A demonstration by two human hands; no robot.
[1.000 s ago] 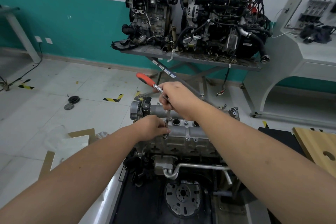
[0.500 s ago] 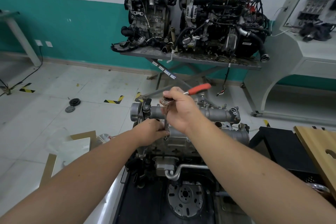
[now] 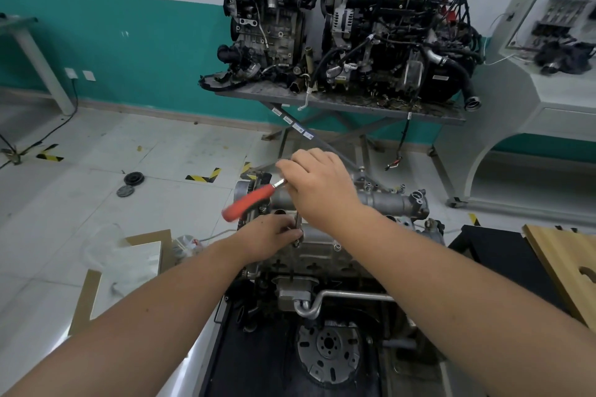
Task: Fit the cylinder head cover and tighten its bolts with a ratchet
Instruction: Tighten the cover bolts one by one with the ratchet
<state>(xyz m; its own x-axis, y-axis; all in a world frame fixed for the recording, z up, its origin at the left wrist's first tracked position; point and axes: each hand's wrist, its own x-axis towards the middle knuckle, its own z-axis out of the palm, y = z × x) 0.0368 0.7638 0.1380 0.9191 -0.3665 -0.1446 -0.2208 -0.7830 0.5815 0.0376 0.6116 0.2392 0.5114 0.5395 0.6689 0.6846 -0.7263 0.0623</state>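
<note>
The silver cylinder head cover (image 3: 325,243) sits on top of the engine (image 3: 322,271) in front of me. A ratchet with a red handle (image 3: 250,202) stands over the cover's near left corner on a long extension. My right hand (image 3: 317,184) grips the ratchet's head from above, and the handle points left and toward me. My left hand (image 3: 274,234) pinches the extension shaft just above a bolt at the cover's front edge. The socket and the bolt under it are hidden by my fingers.
The engine rests on a black stand (image 3: 258,358) with the flywheel (image 3: 327,351) facing me. Two other engines (image 3: 348,16) stand on a metal table behind. Cardboard and plastic (image 3: 129,261) lie on the floor to the left, a wooden board (image 3: 567,264) at right.
The red handle swung from back left to the right, then round to point left and toward me. My left hand stayed on the extension.
</note>
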